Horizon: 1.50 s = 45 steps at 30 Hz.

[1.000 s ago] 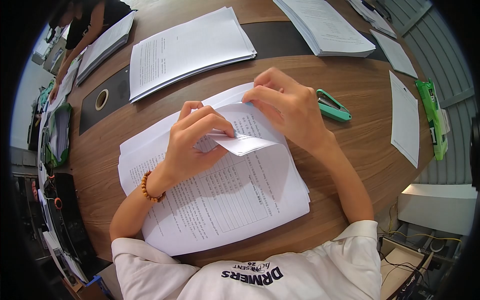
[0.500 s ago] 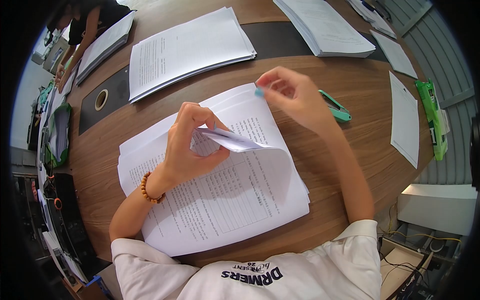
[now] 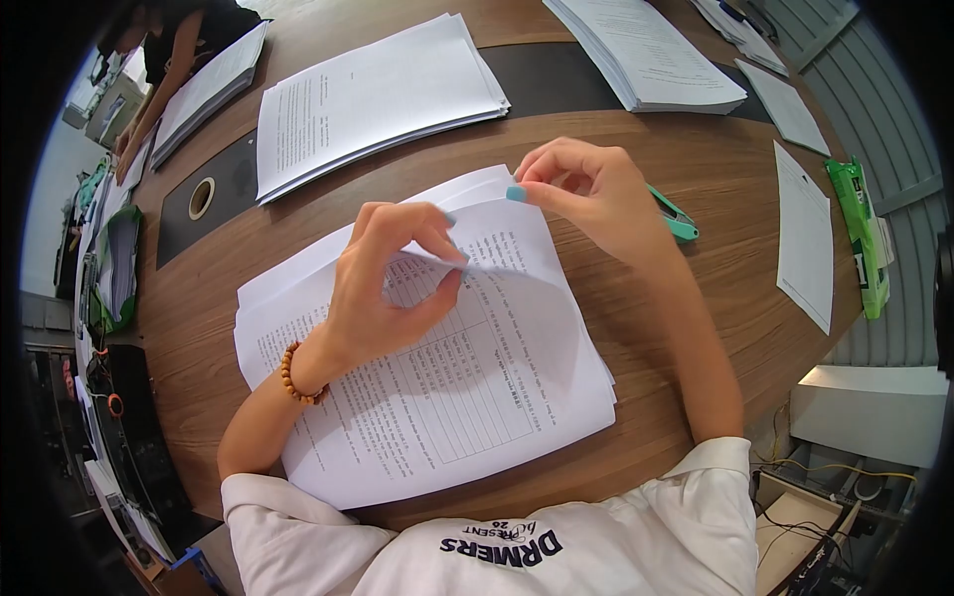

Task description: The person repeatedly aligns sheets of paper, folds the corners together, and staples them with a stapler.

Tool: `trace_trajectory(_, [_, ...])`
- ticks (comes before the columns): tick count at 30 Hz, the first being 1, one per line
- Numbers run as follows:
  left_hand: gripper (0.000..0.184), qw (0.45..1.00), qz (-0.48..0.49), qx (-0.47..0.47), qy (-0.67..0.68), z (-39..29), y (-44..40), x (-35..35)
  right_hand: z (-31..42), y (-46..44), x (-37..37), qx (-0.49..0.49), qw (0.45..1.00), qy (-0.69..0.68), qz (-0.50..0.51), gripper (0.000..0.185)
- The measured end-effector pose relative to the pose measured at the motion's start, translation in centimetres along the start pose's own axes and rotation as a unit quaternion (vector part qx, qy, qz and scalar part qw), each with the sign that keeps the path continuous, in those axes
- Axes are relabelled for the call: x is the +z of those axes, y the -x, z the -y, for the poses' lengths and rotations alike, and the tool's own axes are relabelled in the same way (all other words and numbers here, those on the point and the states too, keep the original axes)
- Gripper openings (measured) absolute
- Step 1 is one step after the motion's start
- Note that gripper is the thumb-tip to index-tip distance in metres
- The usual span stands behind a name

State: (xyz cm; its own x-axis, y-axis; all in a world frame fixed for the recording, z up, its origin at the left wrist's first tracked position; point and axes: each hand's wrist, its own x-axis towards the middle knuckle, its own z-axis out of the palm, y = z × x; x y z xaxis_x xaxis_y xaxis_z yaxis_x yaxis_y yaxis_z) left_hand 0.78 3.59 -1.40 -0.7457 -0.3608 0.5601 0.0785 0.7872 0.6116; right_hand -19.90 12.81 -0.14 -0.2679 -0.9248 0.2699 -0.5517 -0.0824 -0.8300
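A stack of printed sheets (image 3: 437, 417) lies on the wooden table in front of me, turned at an angle. My left hand (image 3: 397, 283), with a bead bracelet at the wrist, pinches a raised fold of the top paper between thumb and finger. At the far right corner of the stack, my right hand (image 3: 581, 194) is closed, thumb against fingers, on the corner of a sheet; the fingertips behind the paper are hidden. A green stapler (image 3: 678, 217) lies just right of that hand, which partly covers it.
Beyond the stack are a pile of printed paper (image 3: 383, 104) and another pile (image 3: 656, 60). Loose sheets (image 3: 803, 238) and a green packet (image 3: 860, 238) lie at the right. A round cable hole (image 3: 202, 199) is at the left. Another person's arm (image 3: 174, 74) reaches in at the far left.
The curled paper by my left hand has unrolled toward the far edge. My right hand has shifted slightly right and closed at the corner. The other person's hands have moved.
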Motion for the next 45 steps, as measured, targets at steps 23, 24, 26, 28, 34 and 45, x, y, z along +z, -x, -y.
trace_trajectory(23, [0.078,0.984,-0.108,-0.088,0.108,-0.2,1.8,-13.0,3.3,5.0,-2.6,0.034,0.972,-0.212,-0.093,0.02])
trace_trajectory(24, [0.077,0.966,-0.066,-0.105,0.229,0.4,3.5,-13.8,3.3,4.8,-3.0,0.009,0.961,-0.246,-0.124,0.02])
trace_trajectory(26, [0.069,0.894,-0.063,-0.157,0.415,4.2,7.9,-14.2,3.8,4.3,-3.2,-0.013,0.96,-0.238,-0.144,0.019])
trace_trajectory(28, [0.063,0.85,-0.096,-0.177,0.487,4.5,7.8,-13.0,4.1,4.0,-3.2,-0.033,0.959,-0.227,-0.165,0.018])
trace_trajectory(34, [0.049,0.902,-0.202,-0.28,0.26,0.9,4.2,-10.4,3.3,4.5,-3.4,-0.007,0.919,-0.379,-0.108,0.027])
trace_trajectory(45, [0.05,0.917,-0.345,-0.046,0.194,-3.7,8.4,-13.4,7.1,4.5,-3.6,-0.174,0.948,-0.174,-0.201,0.026])
